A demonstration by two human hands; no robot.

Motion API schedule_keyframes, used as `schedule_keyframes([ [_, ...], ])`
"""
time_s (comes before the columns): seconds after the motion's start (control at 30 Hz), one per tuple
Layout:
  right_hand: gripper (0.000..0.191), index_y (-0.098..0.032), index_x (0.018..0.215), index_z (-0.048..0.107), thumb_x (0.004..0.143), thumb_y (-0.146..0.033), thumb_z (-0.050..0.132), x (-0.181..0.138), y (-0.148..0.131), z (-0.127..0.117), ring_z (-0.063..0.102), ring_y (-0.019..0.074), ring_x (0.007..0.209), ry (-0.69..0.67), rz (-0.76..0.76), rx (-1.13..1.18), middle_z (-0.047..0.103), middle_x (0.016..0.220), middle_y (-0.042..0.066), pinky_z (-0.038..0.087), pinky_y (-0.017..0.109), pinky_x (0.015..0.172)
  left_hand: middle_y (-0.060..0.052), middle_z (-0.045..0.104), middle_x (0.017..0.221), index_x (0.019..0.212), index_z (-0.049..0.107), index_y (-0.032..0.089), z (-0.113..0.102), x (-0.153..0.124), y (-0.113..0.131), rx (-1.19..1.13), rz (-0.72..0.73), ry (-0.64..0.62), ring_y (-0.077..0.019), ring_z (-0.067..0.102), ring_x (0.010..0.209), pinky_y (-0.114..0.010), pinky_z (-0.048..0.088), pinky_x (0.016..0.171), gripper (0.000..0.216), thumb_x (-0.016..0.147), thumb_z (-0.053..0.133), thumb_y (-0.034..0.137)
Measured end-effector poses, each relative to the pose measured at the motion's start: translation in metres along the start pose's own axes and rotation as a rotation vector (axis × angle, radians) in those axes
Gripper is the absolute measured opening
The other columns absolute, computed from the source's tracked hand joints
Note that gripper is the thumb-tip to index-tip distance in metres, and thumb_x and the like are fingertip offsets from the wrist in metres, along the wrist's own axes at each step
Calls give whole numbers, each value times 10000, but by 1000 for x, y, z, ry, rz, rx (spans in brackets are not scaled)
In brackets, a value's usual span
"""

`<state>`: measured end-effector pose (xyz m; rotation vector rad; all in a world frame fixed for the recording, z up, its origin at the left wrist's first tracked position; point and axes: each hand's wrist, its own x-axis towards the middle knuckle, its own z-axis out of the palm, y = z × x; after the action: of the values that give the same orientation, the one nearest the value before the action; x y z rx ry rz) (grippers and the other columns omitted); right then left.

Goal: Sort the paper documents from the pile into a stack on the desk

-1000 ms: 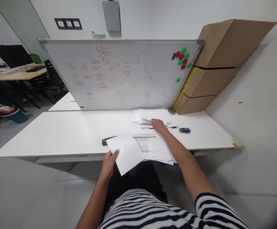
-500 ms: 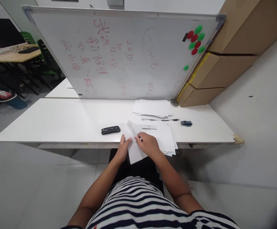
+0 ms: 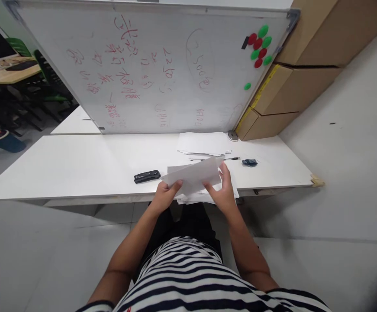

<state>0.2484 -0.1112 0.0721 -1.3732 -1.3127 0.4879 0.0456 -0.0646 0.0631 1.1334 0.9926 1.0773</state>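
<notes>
A sheet of white paper (image 3: 193, 174) is held up at a slant over the table's front edge. My left hand (image 3: 166, 196) pinches its lower left side, thumb on top. At the right end, my right hand (image 3: 224, 190) has its thumb on the sheet's lower edge and its fingers around the far corner. Beneath the held sheet lie more papers (image 3: 188, 201), mostly covered by it. Just left of my left hand rests a black stapler (image 3: 147, 176).
Behind the sheet are a paper stack (image 3: 204, 143) and a pen (image 3: 232, 158). A small dark object (image 3: 249, 162) lies to the right on the white table (image 3: 78, 164). A whiteboard (image 3: 136, 69) and stacked cardboard boxes (image 3: 272, 123) stand along the back.
The paper has risen from over my lap and turned to lie crosswise above the table edge. My right hand has shifted right to the sheet's far end. The view has tilted slightly.
</notes>
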Motion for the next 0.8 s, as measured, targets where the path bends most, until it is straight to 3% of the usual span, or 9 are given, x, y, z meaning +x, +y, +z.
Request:
schedule_keyframes([
  [0.1, 784, -269, 1451, 304, 789, -422, 695, 24, 0, -7, 492, 268, 1254, -132, 74, 221, 498, 1392, 105, 446, 446, 1016, -97, 719, 1039, 983, 712, 134, 9, 17, 18, -11, 79, -39, -297, 632, 1046, -395, 504, 905, 461, 664, 770, 462],
  [0.2, 662, -227, 1360, 413, 793, -447, 676, 30, 8, 6, 576, 250, 1137, -53, 87, 312, 597, 1263, 106, 481, 409, 962, -115, 716, 1041, 993, 701, 123, 22, 36, 18, -55, 92, -22, -294, 638, 1024, -405, 511, 895, 489, 654, 777, 467],
  [0.4, 585, -195, 1321, 403, 832, -439, 615, 8, 31, 28, 562, 246, 1162, 50, 147, 312, 551, 1311, 141, 484, 405, 954, -143, 714, 1038, 985, 697, 117, 25, 34, -11, -50, -22, 81, -291, 658, 962, -430, 515, 864, 515, 617, 802, 462],
  [0.57, 375, -230, 1127, 546, 826, -438, 629, 3, 30, 13, 592, 222, 1075, 147, 37, 226, 623, 1158, 94, 472, 407, 956, -111, 725, 992, 941, 717, 125, 17, 25, 4, -29, 86, 25, -287, 650, 977, -385, 502, 869, 456, 641, 786, 461],
  [0.7, 311, -220, 1036, 581, 831, -450, 620, 1, 33, 16, 618, 215, 985, 123, 116, 225, 657, 1038, 72, 495, 394, 893, -126, 693, 1093, 1052, 693, 141, 17, 37, 10, 3, 233, -61, -276, 615, 1061, -347, 473, 904, 545, 691, 718, 548],
  [0.8, 305, -215, 1012, 582, 835, -461, 612, -1, 34, 23, 626, 212, 935, 95, 148, 222, 667, 948, 52, 499, 387, 862, -142, 676, 1119, 1176, 627, 146, 18, 44, 0, -10, 211, -78, -270, 621, 1039, -348, 481, 881, 660, 685, 708, 579],
])
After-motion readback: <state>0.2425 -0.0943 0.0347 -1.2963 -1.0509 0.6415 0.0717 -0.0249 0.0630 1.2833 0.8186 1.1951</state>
